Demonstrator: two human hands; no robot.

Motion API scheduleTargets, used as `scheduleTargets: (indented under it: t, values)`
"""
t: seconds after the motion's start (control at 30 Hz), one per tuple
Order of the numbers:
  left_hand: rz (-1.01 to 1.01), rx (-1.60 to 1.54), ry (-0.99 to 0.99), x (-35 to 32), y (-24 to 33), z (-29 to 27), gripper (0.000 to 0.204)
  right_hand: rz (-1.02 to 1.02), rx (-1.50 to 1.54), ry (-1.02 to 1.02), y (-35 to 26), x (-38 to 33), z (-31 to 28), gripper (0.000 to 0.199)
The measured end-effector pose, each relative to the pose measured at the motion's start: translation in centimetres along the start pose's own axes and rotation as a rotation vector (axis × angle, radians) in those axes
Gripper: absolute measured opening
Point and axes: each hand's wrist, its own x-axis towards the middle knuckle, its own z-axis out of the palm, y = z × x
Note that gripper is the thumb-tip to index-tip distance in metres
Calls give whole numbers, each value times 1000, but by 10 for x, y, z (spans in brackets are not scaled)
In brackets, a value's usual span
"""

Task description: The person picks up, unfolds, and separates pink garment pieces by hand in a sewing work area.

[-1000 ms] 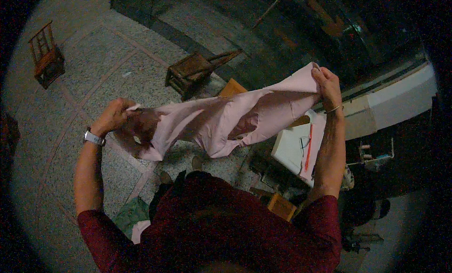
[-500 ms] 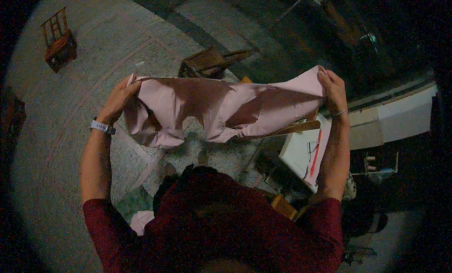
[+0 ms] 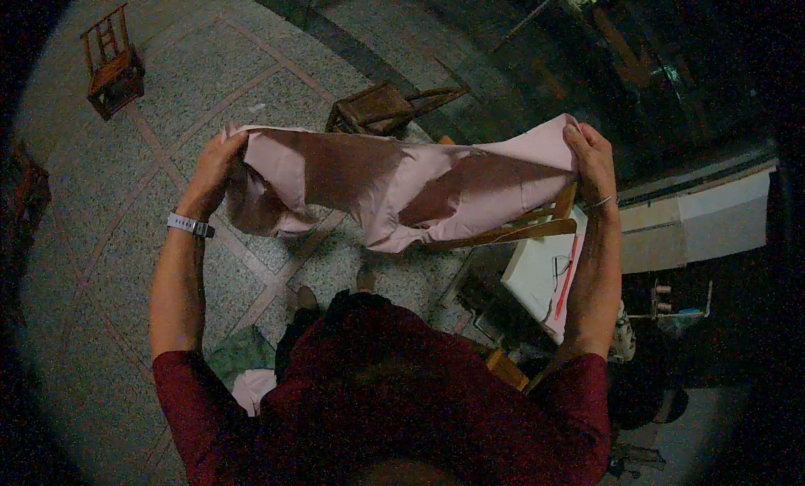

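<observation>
A pale pink piece of cloth (image 3: 394, 180) is stretched out in the air in front of me, its upper edge pulled nearly straight. My left hand (image 3: 220, 163) is closed on its left end, and my right hand (image 3: 592, 157) pinches the raised right corner. Folds hang between the two hands, deep in shadow at the middle. Whether the cloth is a garment or a cut panel I cannot tell. A pale watch band circles my left wrist, and a thin bracelet my right.
Beneath the cloth's right half is a wooden chair (image 3: 537, 230), beside a white tabletop (image 3: 537, 268) with a red strip on it. A dark wooden stool (image 3: 369, 109) stands beyond the cloth. Another chair (image 3: 113, 71) is far left. Green fabric (image 3: 241, 356) and pink cloth (image 3: 251, 388) lie low at left.
The cloth's left part has swung up and its lower folds have shifted. My left hand has moved slightly; my right hand stays almost in place. Both still grip the cloth.
</observation>
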Motion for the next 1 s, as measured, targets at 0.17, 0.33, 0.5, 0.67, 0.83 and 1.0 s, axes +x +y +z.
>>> scheduleTargets:
  t: [0.17, 0.33, 0.5, 0.67, 0.83, 1.0]
  values:
    - [8, -8, 6, -6, 8, -1, 35, 15, 75, -25, -5, -1, 5, 29]
    - [-19, -110, 96, -3, 8, 4, 29, 5, -5, -28, -1, 4, -3, 29]
    - [246, 153, 117, 33, 0, -9, 29, 68, 20, -107, -28, -11, 9, 33]
    - [360, 379, 205, 45, 16, 3, 30, 82, -334, -706, -44, -48, 13, 46]
    - [411, 501, 157, 55, 71, 18, 28, 171, -386, -511, -39, -44, -4, 21]
    - [586, 552, -101, 61, 69, 8, 25, -1, -164, -238, -16, -30, -51, 30]
